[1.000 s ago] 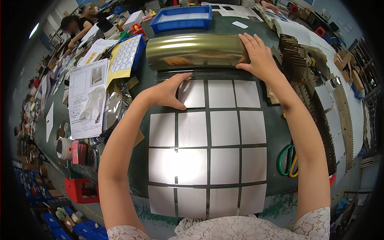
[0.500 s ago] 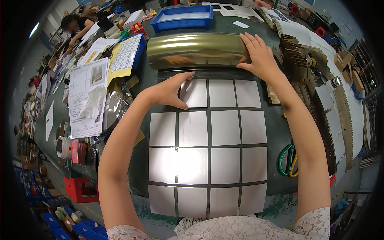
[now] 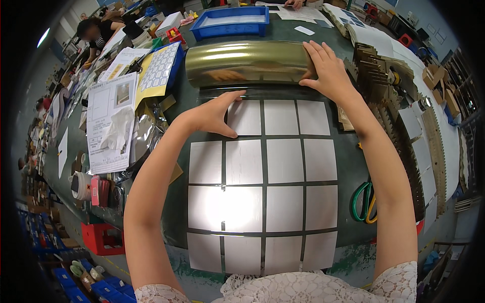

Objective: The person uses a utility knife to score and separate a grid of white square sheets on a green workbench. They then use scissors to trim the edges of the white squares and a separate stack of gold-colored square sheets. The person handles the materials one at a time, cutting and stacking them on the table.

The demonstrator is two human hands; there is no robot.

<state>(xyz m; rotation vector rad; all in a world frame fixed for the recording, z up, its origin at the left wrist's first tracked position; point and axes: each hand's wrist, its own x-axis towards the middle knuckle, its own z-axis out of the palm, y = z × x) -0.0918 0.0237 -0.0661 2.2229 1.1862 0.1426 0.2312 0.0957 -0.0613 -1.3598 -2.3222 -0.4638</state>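
A thick roll of shiny gold-green film (image 3: pixel 247 63) lies crosswise on the table. My right hand (image 3: pixel 323 68) rests on its right end, fingers stretched over the top and thumb at the near side. In front of the roll, a sheet of clear film seems to run toward me with rows of pale rectangular panels (image 3: pixel 285 160) on it, thin dark gaps between them. My left hand (image 3: pixel 214 115) is spread at the far-left panel, partly covering it, thumb and fingertips apart along that panel's edges. Strong glare whitens some panels nearer me.
Green- and yellow-handled scissors (image 3: pixel 362 202) lie right of the panels. Toothed brown strips (image 3: pixel 376 76) stand beyond my right arm. Printed papers (image 3: pixel 108 126) and a white jar (image 3: pixel 81 186) are at left. A blue tray (image 3: pixel 230 22) sits behind the roll; a person's hands (image 3: pixel 294 4) show farther back.
My hands, the roll and the panels stay in place. At the far table edge, another person's hands have shifted over the papers, and the person at far left has moved an arm.
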